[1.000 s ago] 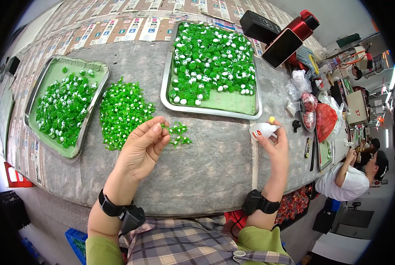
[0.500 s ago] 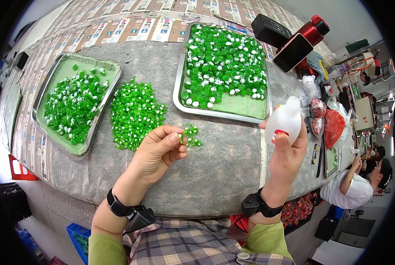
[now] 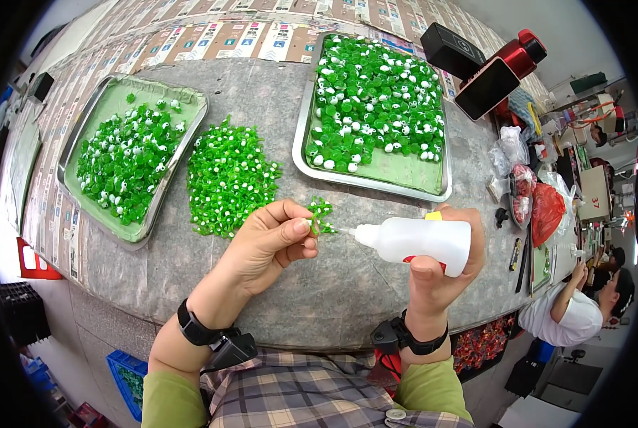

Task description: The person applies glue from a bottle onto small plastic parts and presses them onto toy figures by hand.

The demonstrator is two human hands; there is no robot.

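Thumb and forefinger of my left hand [image 3: 276, 239] pinch a small green plastic piece [image 3: 315, 227], mostly hidden by the fingertips. My right hand [image 3: 447, 271] is wrapped round a white squeeze bottle [image 3: 426, 241], tipped on its side with its thin nozzle pointing left at that piece. Whether the tip touches it I cannot tell. Just beyond my left fingertips lies a little cluster of green pieces [image 3: 322, 208]. A larger heap of green pieces with white spots [image 3: 233, 175] spreads on the grey table covering to the left.
A metal tray [image 3: 376, 187] at the back holds many green and white parts; another tray [image 3: 137, 89] stands at the left. A phone [image 3: 486, 89] leans by a red bottle [image 3: 522, 53]. Plastic bags [image 3: 547, 214] lie at the right, where another person [image 3: 565, 310] sits.
The squeeze bottle has tipped from upright to sideways, and its nozzle has come left to my left fingertips. My left hand keeps its pinch. The whole view has shifted slightly.
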